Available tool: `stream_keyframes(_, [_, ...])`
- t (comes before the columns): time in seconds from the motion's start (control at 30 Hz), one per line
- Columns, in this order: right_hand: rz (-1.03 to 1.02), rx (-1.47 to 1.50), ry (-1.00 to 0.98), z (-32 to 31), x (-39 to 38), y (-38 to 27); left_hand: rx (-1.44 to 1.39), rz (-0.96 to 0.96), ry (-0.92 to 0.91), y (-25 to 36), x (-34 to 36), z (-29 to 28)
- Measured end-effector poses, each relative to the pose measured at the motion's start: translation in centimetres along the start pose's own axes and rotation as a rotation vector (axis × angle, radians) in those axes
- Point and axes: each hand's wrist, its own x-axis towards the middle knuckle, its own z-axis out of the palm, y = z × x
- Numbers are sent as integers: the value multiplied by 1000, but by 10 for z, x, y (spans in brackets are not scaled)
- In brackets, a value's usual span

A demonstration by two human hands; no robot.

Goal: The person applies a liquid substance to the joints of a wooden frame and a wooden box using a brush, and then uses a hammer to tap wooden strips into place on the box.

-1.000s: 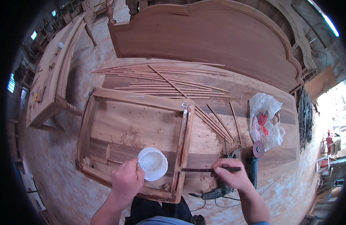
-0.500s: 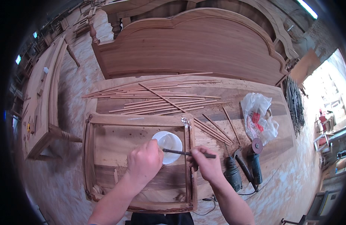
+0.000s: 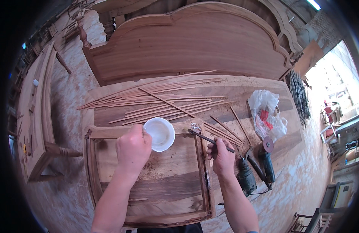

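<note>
My left hand [image 3: 133, 144] is closed around the side of a white cup [image 3: 160, 134], whose inside shows a little pale liquid or residue. In my right hand [image 3: 222, 154] is a slim dark brush [image 3: 210, 140], pinched near its rear end. The brush tip meets or hovers just over the top right corner of a wooden frame [image 3: 144, 131], beside a shiny wet-looking patch [image 3: 195, 126]; contact I cannot tell. Dark, wet-looking streaks run down the frame's right rail. The cup is held above the frame's upper part.
The frame lies on a wooden worktop [image 3: 280, 93] with several thin wood strips [image 3: 171, 105], a clear plastic bag [image 3: 265, 112], a drill [image 3: 246, 178] and an angle grinder [image 3: 268, 163]. A large carved headboard [image 3: 195, 42] stands behind. Another long table [image 3: 37, 128] is at left.
My left hand has carried the cup up and left, toward the frame's upper rail. The brush has left the cup, and its tip is now at the frame's top right corner.
</note>
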Motion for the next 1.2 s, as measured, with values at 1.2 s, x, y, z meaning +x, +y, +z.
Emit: stream_keyframes(1.2, [-290,-557,93,71,-49,52,-107,-178,73,-148,-64,-127])
